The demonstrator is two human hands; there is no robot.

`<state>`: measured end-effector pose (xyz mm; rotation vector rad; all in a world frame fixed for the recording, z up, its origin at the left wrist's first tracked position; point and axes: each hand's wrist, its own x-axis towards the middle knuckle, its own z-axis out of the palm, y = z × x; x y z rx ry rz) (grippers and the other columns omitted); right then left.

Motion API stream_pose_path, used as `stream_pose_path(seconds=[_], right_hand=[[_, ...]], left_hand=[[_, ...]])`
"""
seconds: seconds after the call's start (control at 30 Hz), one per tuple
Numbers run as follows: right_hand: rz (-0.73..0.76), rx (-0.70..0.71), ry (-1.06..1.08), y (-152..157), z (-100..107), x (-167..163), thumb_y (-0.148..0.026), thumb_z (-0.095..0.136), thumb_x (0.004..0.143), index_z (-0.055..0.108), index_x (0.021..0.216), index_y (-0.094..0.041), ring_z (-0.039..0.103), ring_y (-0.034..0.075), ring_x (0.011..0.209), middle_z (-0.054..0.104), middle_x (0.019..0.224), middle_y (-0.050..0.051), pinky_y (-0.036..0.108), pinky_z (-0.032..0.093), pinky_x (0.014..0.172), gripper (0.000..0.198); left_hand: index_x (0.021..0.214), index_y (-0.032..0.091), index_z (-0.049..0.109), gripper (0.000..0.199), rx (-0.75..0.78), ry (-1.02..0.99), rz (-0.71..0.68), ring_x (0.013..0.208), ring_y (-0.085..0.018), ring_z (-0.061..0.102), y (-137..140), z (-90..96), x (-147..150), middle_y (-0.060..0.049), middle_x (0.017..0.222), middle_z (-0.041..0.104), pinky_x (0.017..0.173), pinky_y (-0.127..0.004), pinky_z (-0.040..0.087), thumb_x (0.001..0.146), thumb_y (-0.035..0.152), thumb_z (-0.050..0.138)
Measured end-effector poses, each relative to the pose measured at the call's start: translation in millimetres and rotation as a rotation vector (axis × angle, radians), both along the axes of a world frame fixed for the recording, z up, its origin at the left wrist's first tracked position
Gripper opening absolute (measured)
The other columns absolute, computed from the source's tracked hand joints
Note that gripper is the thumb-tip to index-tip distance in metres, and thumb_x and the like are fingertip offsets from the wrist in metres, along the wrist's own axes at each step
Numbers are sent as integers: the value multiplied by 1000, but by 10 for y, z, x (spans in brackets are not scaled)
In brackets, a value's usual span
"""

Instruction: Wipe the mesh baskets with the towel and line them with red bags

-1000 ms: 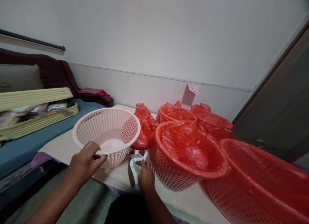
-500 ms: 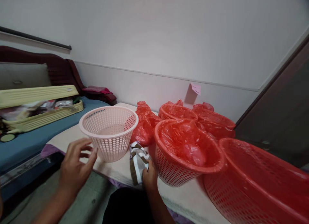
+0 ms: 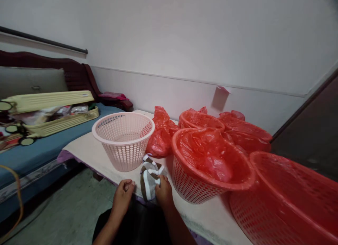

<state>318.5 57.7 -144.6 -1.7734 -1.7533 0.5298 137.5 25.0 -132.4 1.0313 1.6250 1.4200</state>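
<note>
Left hand [image 3: 123, 194] now off the round pale-pink plastic basket [image 3: 125, 155], moved to the surface's [image 3: 86, 150] near edge; grip loosely curled, nothing visible in it. So basket stands unheld. Right hand [image 3: 164, 191], grip closed on brown-white-grey striped cloth [image 3: 148, 183] by that edge.

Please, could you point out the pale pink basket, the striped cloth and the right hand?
Pale pink basket [image 3: 126, 156], head view: perforated front wall.
Striped cloth [image 3: 150, 178], head view: middle of the fabric.
Right hand [image 3: 164, 192], head view: back of the hand.
</note>
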Motion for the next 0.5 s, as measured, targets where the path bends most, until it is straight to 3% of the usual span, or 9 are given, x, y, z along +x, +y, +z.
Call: stream_pose_path(seconds=[0.2,0.37,0.5], right_hand=[[-6,-15,2,51,-18,-35,-4,44,74,64,111,-10,63,30,109,67,112,16,36,44,97,43],[-27,-25,11,80,-16,-89,-4,45,72,64,109,-11,63,30,106,66,109,16,36,44,94,43],[-67,-14,76,91,-29,-144,-4,45,69,65,105,-12,63,31,103,66,106,17,39,43,92,41]], left_hand=[[80,16,65,61,-39,-26,-62,76,-26,66,55,-141,-128,-7,74,70,75,-39,51,55,71,72],[78,17,65,59,-70,-51,-86,77,-26,67,-2,-131,-242,-6,75,70,76,-38,51,51,69,75],[78,17,64,57,-108,-73,-96,77,-27,66,110,-119,-262,-6,71,69,75,-38,51,51,66,75]])
